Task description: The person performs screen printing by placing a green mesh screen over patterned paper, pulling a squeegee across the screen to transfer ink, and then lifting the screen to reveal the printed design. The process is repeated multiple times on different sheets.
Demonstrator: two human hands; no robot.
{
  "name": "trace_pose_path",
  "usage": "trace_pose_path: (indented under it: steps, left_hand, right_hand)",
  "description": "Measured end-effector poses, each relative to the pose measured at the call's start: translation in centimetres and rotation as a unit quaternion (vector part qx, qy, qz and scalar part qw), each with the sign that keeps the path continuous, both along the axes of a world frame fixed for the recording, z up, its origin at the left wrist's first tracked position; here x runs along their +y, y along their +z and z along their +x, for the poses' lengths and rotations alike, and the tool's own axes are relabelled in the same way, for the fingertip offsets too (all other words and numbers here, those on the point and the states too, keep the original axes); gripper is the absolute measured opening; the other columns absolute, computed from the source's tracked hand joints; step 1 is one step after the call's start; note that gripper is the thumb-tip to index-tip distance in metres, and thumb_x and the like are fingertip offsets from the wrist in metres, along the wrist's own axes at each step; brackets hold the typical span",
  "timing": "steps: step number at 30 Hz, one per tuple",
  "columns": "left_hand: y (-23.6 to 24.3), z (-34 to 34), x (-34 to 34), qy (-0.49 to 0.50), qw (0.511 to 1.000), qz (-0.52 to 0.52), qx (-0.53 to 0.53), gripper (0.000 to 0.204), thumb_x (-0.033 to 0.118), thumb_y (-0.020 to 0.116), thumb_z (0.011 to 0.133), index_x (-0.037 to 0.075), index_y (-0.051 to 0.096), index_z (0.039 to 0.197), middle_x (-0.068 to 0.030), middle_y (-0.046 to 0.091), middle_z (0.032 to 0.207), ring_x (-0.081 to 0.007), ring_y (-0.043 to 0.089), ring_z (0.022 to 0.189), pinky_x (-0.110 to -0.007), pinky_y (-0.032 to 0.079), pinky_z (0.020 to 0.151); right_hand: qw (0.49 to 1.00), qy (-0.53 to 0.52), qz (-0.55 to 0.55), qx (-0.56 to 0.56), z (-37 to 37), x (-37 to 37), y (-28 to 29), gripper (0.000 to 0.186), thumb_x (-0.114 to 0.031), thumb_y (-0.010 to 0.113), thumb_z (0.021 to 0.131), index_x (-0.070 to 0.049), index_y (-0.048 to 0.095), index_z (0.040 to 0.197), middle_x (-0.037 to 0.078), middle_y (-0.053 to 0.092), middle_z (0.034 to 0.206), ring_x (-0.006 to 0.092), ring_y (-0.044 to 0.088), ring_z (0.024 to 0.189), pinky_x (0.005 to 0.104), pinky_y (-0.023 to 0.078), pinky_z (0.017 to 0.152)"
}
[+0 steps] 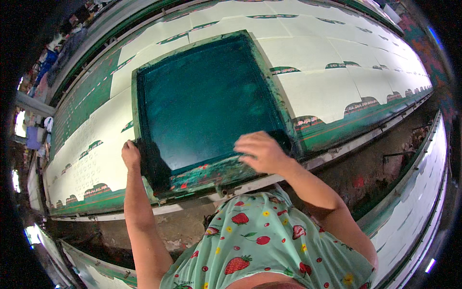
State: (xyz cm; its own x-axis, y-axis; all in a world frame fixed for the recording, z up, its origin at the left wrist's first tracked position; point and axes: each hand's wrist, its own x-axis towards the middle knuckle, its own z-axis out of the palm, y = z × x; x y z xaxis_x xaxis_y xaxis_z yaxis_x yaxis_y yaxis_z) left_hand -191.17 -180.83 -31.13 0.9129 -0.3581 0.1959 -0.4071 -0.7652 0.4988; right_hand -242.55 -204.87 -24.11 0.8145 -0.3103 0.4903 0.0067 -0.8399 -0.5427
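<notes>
A screen-printing frame with a worn, paint-stained rim and a dark teal mesh lies on a long table, over white cut pieces. My left hand is closed on the frame's left side, near its front corner. Over the front right part of the mesh hovers my right hand, its fingers loosely bent and apart, with nothing visible in them. Beneath that hand the front rim shows green and red smears.
White cut pieces cover much of the green table, whose metal rail runs along the near edge. Another long table with white pieces stands at the lower right. Cloths and clutter are at the far left.
</notes>
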Motion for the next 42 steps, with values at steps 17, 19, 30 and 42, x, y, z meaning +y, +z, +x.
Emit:
trace_pose_path:
  steps: [17,19,30,42]
  left_hand:
    - [0.7,-1.3,-0.7,0.018,0.999,0.035,0.026,0.056,0.038,0.044,0.116,-0.008,0.075,0.108,-0.0355,0.075,0.104,-0.0566,0.07,0.102,-0.06,0.053,0.087]
    - [0.0,-1.2,-0.2,0.023,0.999,0.034,0.011,0.056,0.038,0.044,0.117,-0.008,0.076,0.108,-0.0353,0.075,0.102,-0.0567,0.07,0.1,-0.06,0.053,0.085]
    - [-2.1,0.9,1.0,0.023,0.999,-0.025,0.006,0.061,0.04,0.047,0.116,-0.009,0.071,0.089,-0.0348,0.072,0.088,-0.057,0.068,0.086,-0.06,0.051,0.079]
    - [6.7,-4.6,-4.8,0.062,0.876,-0.284,0.386,0.07,0.066,0.061,0.107,0.0,0.079,0.091,-0.0099,0.076,0.079,-0.0225,0.072,0.069,-0.038,0.057,0.067]
  right_hand:
    - [0.855,-0.187,0.448,-0.182,-7.6,-14.5,-9.4,0.06,-0.037,0.06,0.114,0.007,0.055,0.155,0.019,0.06,0.157,0.0307,0.054,0.149,0.0449,0.037,0.129]
    - [0.818,-0.2,0.49,-0.224,-7.1,-14.5,-9.6,0.056,-0.036,0.057,0.116,0.01,0.06,0.148,0.021,0.065,0.15,0.031,0.059,0.144,0.0452,0.041,0.127]
    - [0.787,-0.103,0.559,-0.239,-7.1,-14.2,-3.3,0.075,-0.061,0.055,0.109,-0.001,0.058,0.156,0.022,0.052,0.165,0.0351,0.043,0.157,0.0514,0.029,0.132]
    - [0.833,-0.043,0.496,-0.241,-11.1,-20.5,4.8,0.065,-0.044,0.045,0.116,0.005,0.055,0.158,0.017,0.054,0.165,0.0294,0.046,0.155,0.0438,0.029,0.132]
